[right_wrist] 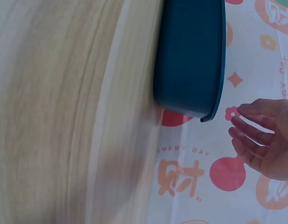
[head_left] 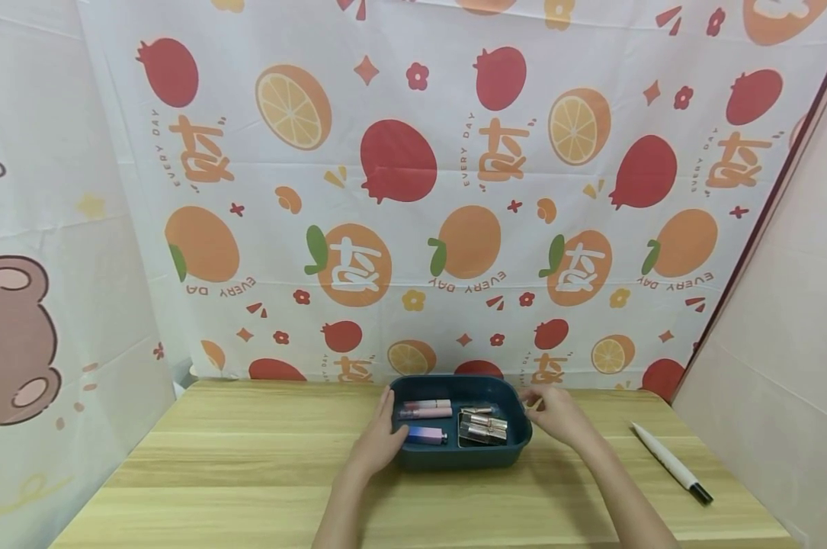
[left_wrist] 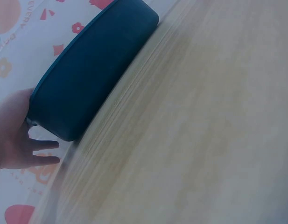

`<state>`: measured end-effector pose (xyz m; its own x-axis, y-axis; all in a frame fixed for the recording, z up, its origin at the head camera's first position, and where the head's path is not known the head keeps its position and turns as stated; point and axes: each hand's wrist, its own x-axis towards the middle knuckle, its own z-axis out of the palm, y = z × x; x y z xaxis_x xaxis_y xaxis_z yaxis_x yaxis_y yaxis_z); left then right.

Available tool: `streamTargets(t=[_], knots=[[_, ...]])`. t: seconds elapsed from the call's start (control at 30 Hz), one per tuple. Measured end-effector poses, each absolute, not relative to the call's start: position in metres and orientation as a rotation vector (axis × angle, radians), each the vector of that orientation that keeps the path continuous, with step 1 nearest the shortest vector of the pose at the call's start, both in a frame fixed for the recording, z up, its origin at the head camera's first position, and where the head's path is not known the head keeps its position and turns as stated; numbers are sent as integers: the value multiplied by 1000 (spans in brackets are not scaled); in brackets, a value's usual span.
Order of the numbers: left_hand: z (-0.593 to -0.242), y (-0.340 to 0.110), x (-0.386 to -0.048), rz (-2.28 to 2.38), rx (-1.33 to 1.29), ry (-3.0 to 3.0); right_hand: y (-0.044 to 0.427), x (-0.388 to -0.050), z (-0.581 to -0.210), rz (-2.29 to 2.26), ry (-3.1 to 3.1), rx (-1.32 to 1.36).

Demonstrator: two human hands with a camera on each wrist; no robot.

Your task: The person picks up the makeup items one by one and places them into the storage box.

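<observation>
A dark teal plastic box (head_left: pixel 464 457) stands on the wooden table, its long side toward me. Inside lie pink lip-gloss-like tubes (head_left: pixel 430 413), a blue-to-purple tube (head_left: pixel 424 435), metallic lipstick-like tubes (head_left: pixel 486 428) and a flat dark-edged item partly hidden under them. My left hand (head_left: pixel 379 440) holds the box's left end, thumb at the rim; two of its fingers (left_wrist: pixel 45 160) stretch out straight below in the left wrist view. At the right end, my right hand (right_wrist: pixel 270 140) hovers just off the box with loosely bent fingers and nothing in them.
A white pen-shaped item (head_left: pixel 670 461) with a black end lies on the table (head_left: pixel 248 457) at the right. Behind the table hangs a fruit-print cloth (head_left: pixel 454 229). Pale cloths or walls close off both sides.
</observation>
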<state>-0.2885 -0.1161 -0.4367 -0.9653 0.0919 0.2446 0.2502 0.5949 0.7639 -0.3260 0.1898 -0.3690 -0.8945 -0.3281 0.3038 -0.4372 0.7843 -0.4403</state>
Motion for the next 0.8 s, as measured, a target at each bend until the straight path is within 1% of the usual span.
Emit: streamTargets(t=[0.3,0.8], knots=[[-435,-116,-287,-1310,-290,-2644,207,-327,-372,739,-2745,533],[-436,-118,-291,-1307,-281,-2644,228,-326,-373,706,-2740,498]])
